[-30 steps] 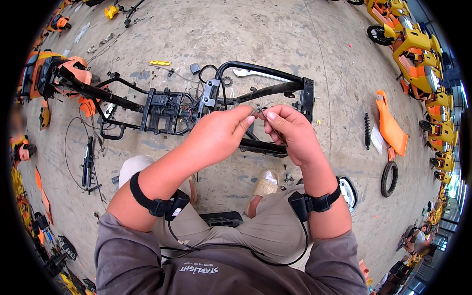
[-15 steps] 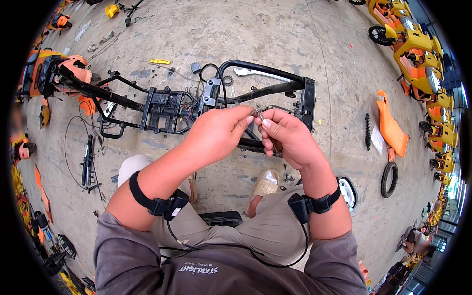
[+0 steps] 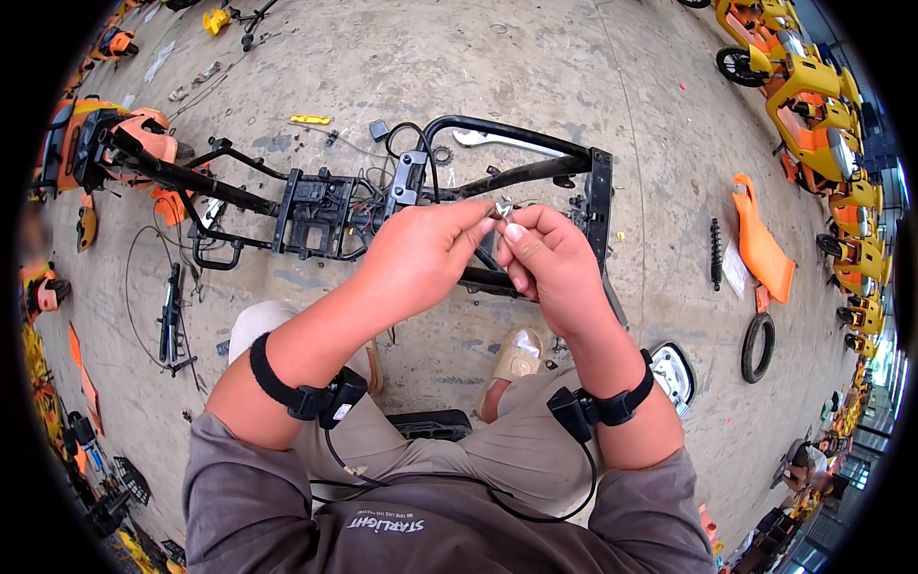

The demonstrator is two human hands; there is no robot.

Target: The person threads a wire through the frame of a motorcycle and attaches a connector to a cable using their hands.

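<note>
My left hand (image 3: 426, 251) and my right hand (image 3: 555, 263) meet in front of me over the near side of a black vehicle frame (image 3: 516, 179). Pinched between their fingertips is a small silver metal piece (image 3: 504, 207) with a notched, V-like end. Thumb and forefinger of both hands press together around it, the right hand's other fingers curling below. Its exact kind is too small to tell, and fingers cover its lower part. Behind the hands, the frame lies on the concrete floor with loose wires (image 3: 368, 206) and a metal bracket (image 3: 409, 179) at its middle.
An orange body panel (image 3: 760, 239), a black shock absorber (image 3: 715, 253) and a tire (image 3: 757, 349) lie to the right. A black strut-like part (image 3: 172, 316) and cables lie left. Yellow scooters (image 3: 813, 115) line the right side. My sandalled foot (image 3: 516, 359) is just below the hands.
The right hand has turned and its forearm shifted slightly inward. The silver piece's notched end now shows above the fingertips. The left hand has barely moved.
</note>
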